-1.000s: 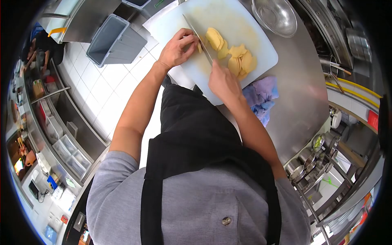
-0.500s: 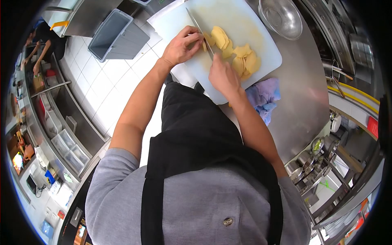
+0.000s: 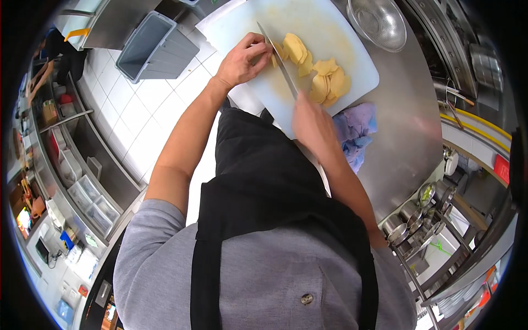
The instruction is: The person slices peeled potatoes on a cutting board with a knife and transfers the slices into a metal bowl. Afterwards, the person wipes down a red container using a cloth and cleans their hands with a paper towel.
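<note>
Cutting board [image 3: 319, 23], one, white, laid on a steel counter [image 3: 407, 113]. Left hand [image 3: 245, 59]: fingers bent and bunched, pinching a yellow piece [image 3: 274, 61] on the board, right beside the blade of a knife [image 3: 287, 76]. Right hand [image 3: 313, 122]: closed around the knife's handle, slightly blurred, handle itself covered by the grip. Blade: slanting across the board, tip pointing away from the body. First group of slices [image 3: 295, 48]: yellow, several, overlapping, just to the right of the blade. Second group of slices [image 3: 329, 82]: yellow, loosely heaped, nearer the board's right edge. Both groups to be counted, by appearance, as cutting done; exact number impossible to give, owing to overlap. Yellow piece: mostly hidden by fingers, apparently the portion left uncut, remaining amount impossible to tell. Stage, judged from the board alone: well under way, with far more sliced than visibly unsliced. Also listed: metal strainer [image 3: 378, 23], beyond the board on the counter; crumpled cloth [image 3: 356, 132], purple and blue, beside the board, near the right wrist.
</note>
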{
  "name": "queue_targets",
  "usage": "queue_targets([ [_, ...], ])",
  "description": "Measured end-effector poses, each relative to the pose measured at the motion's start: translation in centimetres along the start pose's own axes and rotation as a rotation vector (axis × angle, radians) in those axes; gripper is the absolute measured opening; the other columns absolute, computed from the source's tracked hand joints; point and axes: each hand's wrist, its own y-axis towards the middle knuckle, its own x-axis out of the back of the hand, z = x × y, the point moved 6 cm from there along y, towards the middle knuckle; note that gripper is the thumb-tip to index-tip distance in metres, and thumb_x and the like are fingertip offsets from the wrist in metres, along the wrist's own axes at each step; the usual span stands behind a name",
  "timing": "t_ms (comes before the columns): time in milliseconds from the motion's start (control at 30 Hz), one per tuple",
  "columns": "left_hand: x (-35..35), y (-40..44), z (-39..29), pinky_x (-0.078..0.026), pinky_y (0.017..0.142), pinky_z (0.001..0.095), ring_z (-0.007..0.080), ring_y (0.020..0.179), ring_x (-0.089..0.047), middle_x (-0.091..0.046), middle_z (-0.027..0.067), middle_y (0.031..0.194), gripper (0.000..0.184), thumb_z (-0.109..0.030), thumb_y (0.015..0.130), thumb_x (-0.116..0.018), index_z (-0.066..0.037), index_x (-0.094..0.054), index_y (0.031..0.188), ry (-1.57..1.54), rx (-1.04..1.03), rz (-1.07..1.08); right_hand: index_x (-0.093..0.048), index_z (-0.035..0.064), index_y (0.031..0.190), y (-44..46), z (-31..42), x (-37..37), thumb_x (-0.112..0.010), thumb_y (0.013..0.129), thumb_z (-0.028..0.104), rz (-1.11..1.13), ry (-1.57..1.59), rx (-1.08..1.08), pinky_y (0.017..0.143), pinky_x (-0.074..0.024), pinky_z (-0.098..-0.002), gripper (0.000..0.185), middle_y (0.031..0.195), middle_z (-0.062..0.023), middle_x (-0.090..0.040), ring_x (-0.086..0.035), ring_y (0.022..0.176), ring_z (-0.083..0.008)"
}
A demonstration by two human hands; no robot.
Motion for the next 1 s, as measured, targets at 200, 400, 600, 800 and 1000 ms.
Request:
queue_targets([
  [200, -0.1, -0.2, 0.1, -0.059, 0.08, 0.0362, 0.0257, 0.091, -0.069, -0.061, 0.0069, 0.112, 0.016, -0.009, 0.09, -0.073, -0.011, -0.072, 0.105, -0.026, 0.045, -0.002, -0.05, -0.004, 0.12, 4.3, 1.2, -0.3, -0.049, 0.095, 0.008, -0.08, 0.007, 0.06, 0.08, -0.0551, -0.058, 0.028, 0.091, -0.0331, -0.07, -0.07, 0.09, -0.051],
  [400, -0.1, -0.3, 0.0, -0.059, 0.079, 0.0356, 0.025, 0.091, -0.069, -0.062, 0.0058, 0.11, 0.015, -0.009, 0.09, -0.073, -0.011, -0.072, 0.105, 0.003, 0.039, -0.011, -0.049, -0.003, 0.115, -1.3, 1.8, 2.2, -0.05, 0.095, 0.008, -0.038, -0.022, 0.007, 0.08, -0.0552, -0.0582, 0.023, 0.09, -0.0329, -0.07, -0.071, 0.088, -0.0498],
  [600, -0.1, -0.2, 0.1, -0.059, 0.078, 0.0354, 0.0249, 0.089, -0.069, -0.063, 0.0058, 0.109, 0.014, -0.009, 0.09, -0.072, -0.011, -0.072, 0.104, -0.019, 0.042, -0.005, -0.048, -0.0024, 0.113, -2.9, 0.8, 1.7, -0.051, 0.094, 0.007, 0.029, -0.021, -0.034, 0.079, -0.0554, -0.0587, 0.021, 0.089, -0.0328, -0.07, -0.07, 0.088, -0.0499],
  [800, -0.1, -0.2, 0.0, -0.059, 0.078, 0.0353, 0.0252, 0.089, -0.069, -0.064, 0.0059, 0.109, 0.015, -0.009, 0.09, -0.072, -0.012, -0.072, 0.105, -0.038, 0.042, -0.02, -0.05, -0.0026, 0.114, 4.7, 0.9, -1.1, -0.05, 0.094, 0.008, -0.055, 0.019, 0.045, 0.079, -0.0554, -0.0587, 0.022, 0.092, -0.0341, -0.07, -0.07, 0.092, -0.0504],
  [1000, 0.2, -0.2, -0.3, -0.059, 0.079, 0.0359, 0.0264, 0.091, -0.069, -0.065, 0.0055, 0.109, 0.016, -0.009, 0.089, -0.074, -0.012, -0.072, 0.104, -0.009, 0.054, -0.006, -0.05, -0.0035, 0.114, 2.6, 1.9, 1.1, -0.048, 0.095, 0.008, -0.046, -0.013, 0.037, 0.081, -0.0553, -0.058, 0.022, 0.092, -0.0333, -0.071, -0.07, 0.093, -0.0497],
])
